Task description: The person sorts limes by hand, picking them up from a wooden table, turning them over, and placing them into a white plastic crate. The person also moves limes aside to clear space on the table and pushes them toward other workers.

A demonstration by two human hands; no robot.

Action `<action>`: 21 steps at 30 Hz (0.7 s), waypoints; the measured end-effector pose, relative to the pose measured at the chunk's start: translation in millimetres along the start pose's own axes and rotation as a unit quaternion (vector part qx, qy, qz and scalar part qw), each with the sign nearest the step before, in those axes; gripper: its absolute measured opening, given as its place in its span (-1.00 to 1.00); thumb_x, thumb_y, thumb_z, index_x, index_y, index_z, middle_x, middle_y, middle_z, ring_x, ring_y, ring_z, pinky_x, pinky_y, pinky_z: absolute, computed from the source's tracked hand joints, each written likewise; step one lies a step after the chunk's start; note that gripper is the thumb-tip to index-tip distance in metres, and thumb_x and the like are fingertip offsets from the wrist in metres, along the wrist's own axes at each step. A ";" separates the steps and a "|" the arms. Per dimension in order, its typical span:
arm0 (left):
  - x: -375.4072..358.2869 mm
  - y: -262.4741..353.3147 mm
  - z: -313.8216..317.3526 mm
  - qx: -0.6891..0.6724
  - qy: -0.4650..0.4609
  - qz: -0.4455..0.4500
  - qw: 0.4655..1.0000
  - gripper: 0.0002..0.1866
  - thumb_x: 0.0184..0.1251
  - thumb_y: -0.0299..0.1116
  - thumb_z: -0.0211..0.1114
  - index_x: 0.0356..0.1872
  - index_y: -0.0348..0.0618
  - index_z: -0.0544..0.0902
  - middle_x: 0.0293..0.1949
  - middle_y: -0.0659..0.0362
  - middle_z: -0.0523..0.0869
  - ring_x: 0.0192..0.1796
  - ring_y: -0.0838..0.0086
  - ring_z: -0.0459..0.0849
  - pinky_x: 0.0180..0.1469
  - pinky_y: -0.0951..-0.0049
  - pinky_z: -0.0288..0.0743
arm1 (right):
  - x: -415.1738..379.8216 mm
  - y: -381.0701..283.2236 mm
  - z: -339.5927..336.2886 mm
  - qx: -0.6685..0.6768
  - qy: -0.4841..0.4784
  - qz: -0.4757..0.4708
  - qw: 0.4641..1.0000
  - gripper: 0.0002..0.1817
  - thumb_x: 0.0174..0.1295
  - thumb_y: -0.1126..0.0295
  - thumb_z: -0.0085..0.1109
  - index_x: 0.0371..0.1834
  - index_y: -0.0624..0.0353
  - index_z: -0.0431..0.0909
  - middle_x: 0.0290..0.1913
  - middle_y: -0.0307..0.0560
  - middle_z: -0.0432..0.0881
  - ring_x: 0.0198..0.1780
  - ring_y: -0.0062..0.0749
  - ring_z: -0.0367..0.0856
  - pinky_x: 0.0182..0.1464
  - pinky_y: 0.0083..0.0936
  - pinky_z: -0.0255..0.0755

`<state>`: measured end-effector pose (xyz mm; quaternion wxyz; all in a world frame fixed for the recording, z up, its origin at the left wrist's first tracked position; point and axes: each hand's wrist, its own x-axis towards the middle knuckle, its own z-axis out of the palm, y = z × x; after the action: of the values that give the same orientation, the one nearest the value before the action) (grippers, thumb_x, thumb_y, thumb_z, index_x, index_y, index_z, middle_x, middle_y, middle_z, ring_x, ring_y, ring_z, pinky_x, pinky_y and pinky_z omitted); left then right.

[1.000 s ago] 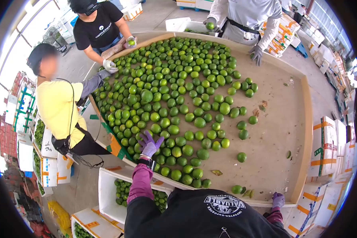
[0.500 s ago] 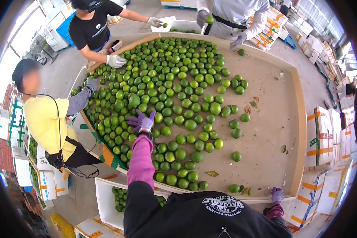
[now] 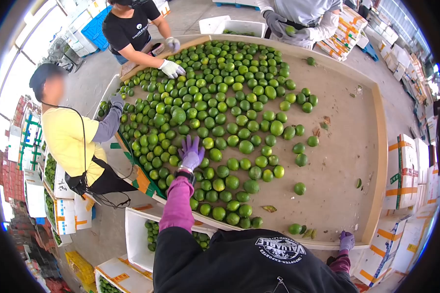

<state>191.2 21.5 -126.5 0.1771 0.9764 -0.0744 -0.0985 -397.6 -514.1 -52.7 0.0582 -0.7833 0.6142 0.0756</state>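
Note:
A large sorting table (image 3: 349,161) with a raised wooden rim carries a spread of many green limes (image 3: 220,102). My left hand (image 3: 190,154), in a purple glove on a magenta sleeve, lies flat and spread over limes near the table's near-left side, fingers apart, gripping nothing that I can see. My right hand (image 3: 346,240), also purple-gloved, rests closed on the near rim at the right corner. A lime (image 3: 294,228) lies beside dry leaves near that hand.
Three other people sort at the table: one in yellow (image 3: 71,136) at left, one in black (image 3: 132,29) at far left, one in white (image 3: 303,17) at the far end. A white crate of limes (image 3: 142,234) stands below me. Stacked cartons (image 3: 401,171) line the right.
My left hand has shifted slightly right and toward me across the limes, staying spread. The person in black drew a hand back onto the limes. My right hand stayed on the rim.

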 end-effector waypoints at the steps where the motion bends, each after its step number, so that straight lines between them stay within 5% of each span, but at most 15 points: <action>1: -11.6 -0.1 1.1 -0.016 -0.015 0.049 0.999 -0.31 0.25 0.08 0.16 0.39 0.11 0.29 0.53 -0.07 -0.12 0.53 -0.06 -0.12 0.41 -0.32 -0.24 | 3.1 4.0 3.2 -0.002 0.002 -0.001 1.000 -0.63 0.09 0.06 0.13 -0.45 0.15 0.72 -0.45 0.08 0.67 -0.39 -0.03 0.65 -0.29 -0.20 0.45; 5: -35.7 6.1 4.1 0.008 0.004 0.069 0.998 -0.15 0.18 0.25 0.19 0.41 -0.02 0.26 0.53 -0.12 -0.20 0.54 -0.09 -0.18 0.42 -0.29 -0.23 | 6.1 8.9 7.6 -0.008 0.005 -0.006 1.000 -0.62 0.07 0.03 0.14 -0.44 0.13 0.72 -0.42 0.09 0.67 -0.37 0.00 0.64 -0.28 -0.19 0.45; 8: -41.5 4.7 3.9 -0.048 -0.065 0.076 0.994 0.07 0.08 0.45 0.15 0.47 -0.11 0.13 0.51 -0.19 -0.31 0.53 -0.15 -0.27 0.44 -0.23 -0.20 | 7.0 11.8 11.6 -0.015 0.028 0.005 0.999 -0.61 0.08 0.02 0.14 -0.45 0.13 0.71 -0.43 0.09 0.67 -0.36 0.01 0.64 -0.28 -0.18 0.45; 12: -59.4 19.4 -3.9 -0.049 -0.188 0.071 0.978 0.22 -0.05 0.52 0.19 0.48 -0.20 0.04 0.49 -0.27 -0.31 0.50 -0.30 -0.36 0.45 -0.23 -0.25 | 4.8 6.4 4.7 -0.012 -0.020 0.013 1.000 -0.61 0.08 0.01 0.15 -0.45 0.13 0.71 -0.42 0.09 0.66 -0.35 0.03 0.64 -0.27 -0.18 0.45; 14: -81.1 35.6 -6.6 -0.036 -0.187 0.081 0.978 0.24 -0.06 0.53 0.19 0.48 -0.21 0.01 0.49 -0.30 -0.30 0.48 -0.33 -0.38 0.45 -0.23 -0.27 | -5.2 -2.3 0.1 -0.014 0.053 -0.014 0.998 -0.62 0.08 0.02 0.16 -0.44 0.13 0.71 -0.43 0.09 0.66 -0.36 0.02 0.64 -0.27 -0.18 0.45; 21: -149.3 90.5 13.3 -0.031 -0.215 0.143 0.966 0.28 -0.08 0.50 0.23 0.52 -0.07 -0.16 0.48 -0.33 -0.28 0.49 -0.33 -0.39 0.45 -0.23 -0.32 | 8.6 14.4 13.5 -0.010 0.027 -0.004 1.000 -0.63 0.08 0.03 0.16 -0.44 0.12 0.72 -0.45 0.09 0.66 -0.36 0.01 0.64 -0.27 -0.19 0.46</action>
<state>33.5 -39.8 -81.4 0.1997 0.9054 -0.2466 -0.2819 -410.2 -523.3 -67.6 0.0343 -0.7883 0.6114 0.0603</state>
